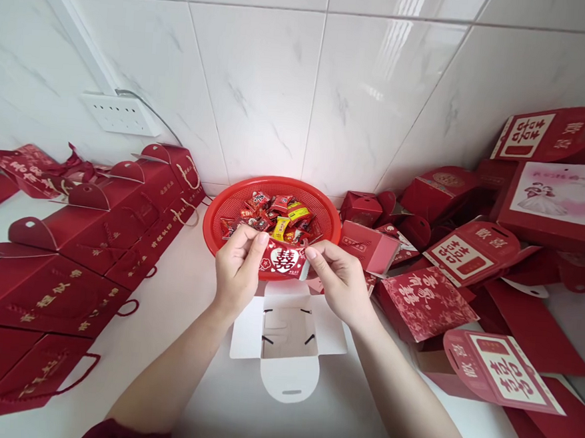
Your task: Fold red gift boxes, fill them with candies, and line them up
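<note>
A red candy packet with a white heart and red double-happiness character [286, 258] is stretched between my two hands. My left hand [239, 268] pinches its left end, and my right hand [339, 280] pinches the right end. Behind the packet stands a red plastic basket [214, 207] with wrapped candies [257, 216] in red and yellow. Below my hands an open box [288, 379] shows its white inside, flaps spread outward, with black cord ends at its inner corners. No candy shows inside it.
Closed red boxes with cord handles [67, 293] stand in rows at the left. Mixed red boxes [429, 302] pile up at the right. A white socket strip [122, 115] with a cable is on the tiled wall [262, 77] behind.
</note>
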Tool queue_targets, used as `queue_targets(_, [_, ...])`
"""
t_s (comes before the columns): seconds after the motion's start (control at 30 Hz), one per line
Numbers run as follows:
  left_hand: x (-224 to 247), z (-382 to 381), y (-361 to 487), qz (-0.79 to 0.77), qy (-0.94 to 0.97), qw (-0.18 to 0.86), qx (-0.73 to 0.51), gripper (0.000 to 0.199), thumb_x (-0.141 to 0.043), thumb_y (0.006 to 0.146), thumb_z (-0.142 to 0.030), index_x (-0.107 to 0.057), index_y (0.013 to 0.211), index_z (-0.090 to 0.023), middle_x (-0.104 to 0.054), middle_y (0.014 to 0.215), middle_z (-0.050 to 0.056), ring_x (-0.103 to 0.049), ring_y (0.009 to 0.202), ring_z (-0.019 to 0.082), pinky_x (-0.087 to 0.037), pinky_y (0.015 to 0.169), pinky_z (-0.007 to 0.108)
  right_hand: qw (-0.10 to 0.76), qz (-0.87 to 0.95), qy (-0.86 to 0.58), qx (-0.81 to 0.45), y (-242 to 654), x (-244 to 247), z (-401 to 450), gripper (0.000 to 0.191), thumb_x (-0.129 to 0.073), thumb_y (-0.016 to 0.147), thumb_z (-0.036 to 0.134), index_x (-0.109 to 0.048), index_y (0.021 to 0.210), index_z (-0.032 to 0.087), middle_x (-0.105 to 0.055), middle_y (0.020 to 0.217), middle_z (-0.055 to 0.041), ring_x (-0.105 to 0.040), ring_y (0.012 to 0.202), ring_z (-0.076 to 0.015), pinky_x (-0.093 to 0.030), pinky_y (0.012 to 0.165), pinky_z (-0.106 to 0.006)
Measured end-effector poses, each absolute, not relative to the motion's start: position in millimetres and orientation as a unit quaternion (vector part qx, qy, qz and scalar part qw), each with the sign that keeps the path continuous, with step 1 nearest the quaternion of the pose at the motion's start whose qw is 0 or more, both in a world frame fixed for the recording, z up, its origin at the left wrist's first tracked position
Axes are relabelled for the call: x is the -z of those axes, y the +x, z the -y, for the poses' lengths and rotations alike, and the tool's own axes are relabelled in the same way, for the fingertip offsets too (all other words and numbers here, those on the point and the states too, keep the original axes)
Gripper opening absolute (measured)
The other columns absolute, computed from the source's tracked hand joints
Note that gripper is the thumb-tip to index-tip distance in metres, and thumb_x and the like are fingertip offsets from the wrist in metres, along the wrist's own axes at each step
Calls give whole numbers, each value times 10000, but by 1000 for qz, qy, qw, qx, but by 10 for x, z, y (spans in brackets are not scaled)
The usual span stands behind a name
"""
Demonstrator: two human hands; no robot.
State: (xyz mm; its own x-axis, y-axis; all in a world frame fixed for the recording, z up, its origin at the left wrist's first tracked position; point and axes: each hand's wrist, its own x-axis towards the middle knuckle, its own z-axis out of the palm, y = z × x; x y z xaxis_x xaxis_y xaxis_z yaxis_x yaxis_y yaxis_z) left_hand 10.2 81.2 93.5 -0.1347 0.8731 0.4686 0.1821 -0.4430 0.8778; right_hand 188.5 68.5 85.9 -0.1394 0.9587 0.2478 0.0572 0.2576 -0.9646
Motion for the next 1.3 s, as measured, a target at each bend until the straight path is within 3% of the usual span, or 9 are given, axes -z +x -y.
queue_targets(0.3, [-794, -851, 182, -435, 537, 293, -661, 333, -575, 934, -483, -530, 754, -206, -480, 689, -12, -459, 642, 132, -414, 628, 251, 518, 611, -395, -450, 1887, -871, -707, 364, -576, 940, 526, -641, 796, 198, -625, 736, -15, -563, 689, -164, -458, 660, -275])
queue_targets(0.47, [-852, -933, 70, -438, 567, 388, -579, 275, -629, 904, -458, -605, 790, -210, -539, 673, -19, -469, 588, 117, -406, 575, 236, 502, 582, -401, -498, 1953, -851, -772, 362, -584, 932, 528, -621, 781, 201, -620, 729, -14, -592, 675, -166, -508, 670, -298])
queue_targets(0.6, [-898, -966, -15, -469, 613, 356, -527, 252, -665, 879, -433, -679, 798, -195, -623, 698, -1, -541, 620, 132, -426, 591, 246, 468, 586, -384, -539, 2016, -870, -800, 261, -608, 930, 482, -603, 969, 225, -640, 854, -14, -613, 748, -158, -530, 689, -293])
queue_targets(0.7, [-911, -942, 7, -480, 652, 322, -490, 256, -662, 877, -424, -696, 783, -189, -643, 699, 0, -561, 633, 142, -435, 604, 250, 452, 598, -361, -555, 2029, -856, -798, 290, -651, 911, 426, -554, 1114, 243, -654, 973, -21, -626, 841, -153, -533, 717, -278])
queue_targets(0.87, [-926, -889, 79, -452, 688, 339, -455, 235, -640, 892, -397, -703, 797, -192, -663, 722, 1, -582, 642, 140, -452, 592, 240, 405, 641, -362, -542, 2025, -764, -817, 441, -749, 833, 351, -547, 1213, 252, -663, 1069, -39, -641, 954, -182, -545, 764, -298])
queue_targets(1.03, [-947, -873, 44, -455, 708, 341, -420, 234, -642, 893, -393, -737, 803, -199, -693, 722, 6, -603, 625, 145, -472, 572, 242, 382, 670, -342, -537, 2057, -773, -832, 292, -695, 877, 330, -628, 1145, 234, -683, 1084, -40, -643, 1002, -202, -543, 839, -338])
queue_targets(1.1, [-972, -869, 18, -462, 721, 326, -400, 227, -634, 901, -388, -757, 832, -210, -726, 772, 15, -648, 680, 160, -506, 614, 247, 361, 666, -329, -564, 2073, -799, -829, 240, -645, 915, 358, -664, 1110, 220, -691, 1095, -49, -650, 1006, -207, -537, 886, -367])
queue_targets(1.2, [-1048, -852, -34, -476, 730, 309, -381, 214, -637, 902, -361, -763, 1025, -240, -767, 933, 27, -707, 807, 184, -564, 714, 263, 351, 633, -320, -611, 2086, -823, -828, 252, -650, 911, 358, -678, 1110, 205, -700, 1117, -58, -662, 1026, -206, -530, 926, -373])
queue_targets(1.3, [-1145, -800, -115, -490, 737, 282, -370, 267, -648, 896, -357, -737, 1125, -253, -758, 1072, 35, -716, 893, 193, -587, 734, 259, 357, 616, -342, -613, 2102, -819, -827, 310, -714, 862, 327, -654, 1138, 199, -713, 1069, -54, -681, 951, -187, -550, 863, -344])
